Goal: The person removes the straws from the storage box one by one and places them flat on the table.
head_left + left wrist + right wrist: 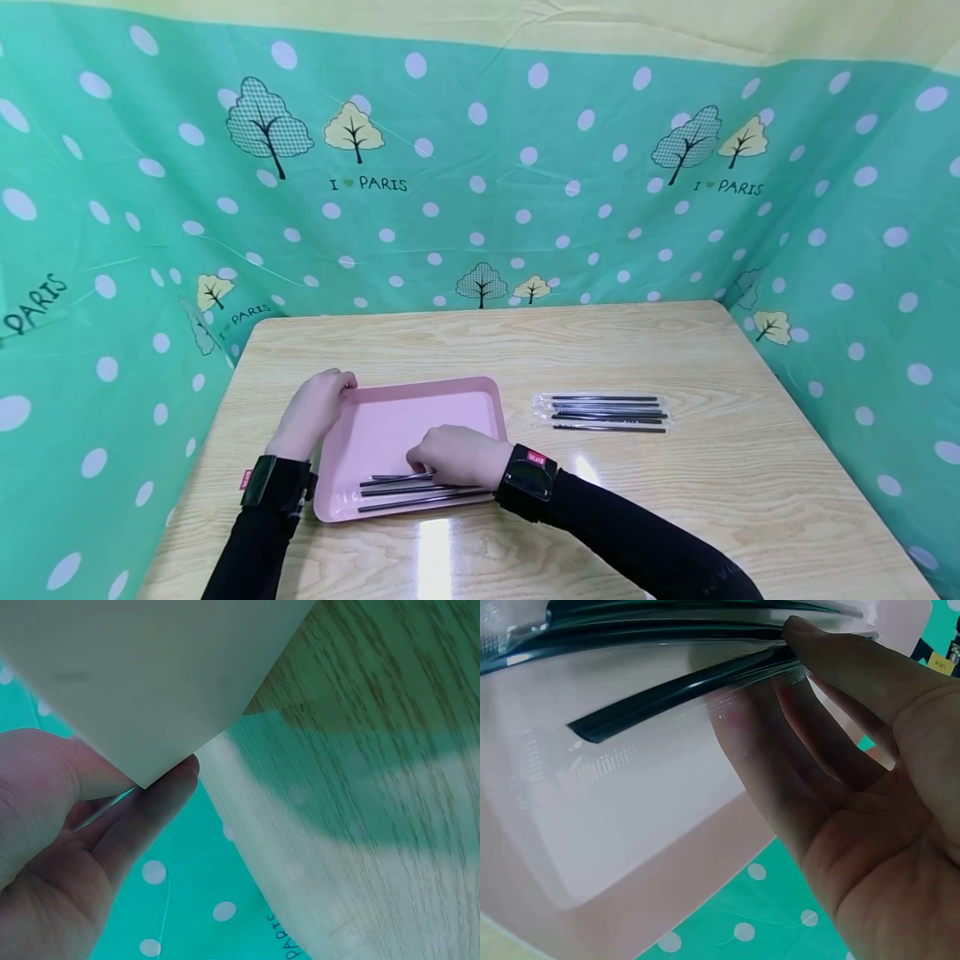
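The left hand [318, 404] pinches the pink tray [412, 412] at ten o'clock; the right hand [461, 454], over it, pinches a wrapped black straw [679, 690].

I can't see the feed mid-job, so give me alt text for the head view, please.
A person's right hand holds wrapped dark sticks in a pink tray, while the left hand grips the tray's far-left corner. Another wrapped set lies to the right of the tray on a wooden table, before a green dotted cloth.
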`<state>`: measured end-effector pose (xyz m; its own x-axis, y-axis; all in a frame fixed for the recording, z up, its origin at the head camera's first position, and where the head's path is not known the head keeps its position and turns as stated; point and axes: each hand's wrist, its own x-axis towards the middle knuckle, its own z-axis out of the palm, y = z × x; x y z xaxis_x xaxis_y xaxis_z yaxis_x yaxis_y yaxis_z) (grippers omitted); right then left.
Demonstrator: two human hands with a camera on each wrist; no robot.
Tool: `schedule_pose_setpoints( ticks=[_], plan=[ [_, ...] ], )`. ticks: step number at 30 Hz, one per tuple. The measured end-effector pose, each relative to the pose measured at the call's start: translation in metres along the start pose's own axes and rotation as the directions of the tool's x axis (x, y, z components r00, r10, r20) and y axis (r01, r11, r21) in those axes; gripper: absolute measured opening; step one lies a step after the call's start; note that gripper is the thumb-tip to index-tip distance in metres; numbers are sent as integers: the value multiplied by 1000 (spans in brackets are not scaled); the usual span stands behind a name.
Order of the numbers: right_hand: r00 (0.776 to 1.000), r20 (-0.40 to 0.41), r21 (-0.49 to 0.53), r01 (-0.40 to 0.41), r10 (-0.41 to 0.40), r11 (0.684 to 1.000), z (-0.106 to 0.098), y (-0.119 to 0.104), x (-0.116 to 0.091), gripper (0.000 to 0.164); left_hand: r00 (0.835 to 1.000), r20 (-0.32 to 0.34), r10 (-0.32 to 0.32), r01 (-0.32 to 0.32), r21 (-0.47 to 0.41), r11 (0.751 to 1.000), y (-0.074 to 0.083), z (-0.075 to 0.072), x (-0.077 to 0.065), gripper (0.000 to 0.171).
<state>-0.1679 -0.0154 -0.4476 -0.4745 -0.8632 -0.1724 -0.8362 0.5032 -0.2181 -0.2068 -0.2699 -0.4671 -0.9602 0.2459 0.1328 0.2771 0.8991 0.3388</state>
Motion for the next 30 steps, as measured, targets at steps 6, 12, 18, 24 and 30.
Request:
schedule_pose_setpoints(
  ticks=[6,12,18,24,30],
  plan=[
    [999,-37,0,-22,22,1000,-7,1,-3,23,1000,4,-5,5,4,1000,1,0,1,8],
    [998,-54,-21,-43,41,999,-21,0,-6,23,1000,5,-8,8,9,1000,1,0,0,9],
    [996,-71,-40,-56,53,998,-30,-1,-8,24,1000,-16,-2,2,11,1000,1,2,0,9],
    [995,-78,-27,-68,66,997,-31,0,-9,21,1000,-12,0,1,19,1000,-1,3,-1,10],
    [996,-73,-37,-61,58,997,-30,0,-10,20,1000,-11,4,-4,17,1000,-1,3,-1,10]
  ],
)
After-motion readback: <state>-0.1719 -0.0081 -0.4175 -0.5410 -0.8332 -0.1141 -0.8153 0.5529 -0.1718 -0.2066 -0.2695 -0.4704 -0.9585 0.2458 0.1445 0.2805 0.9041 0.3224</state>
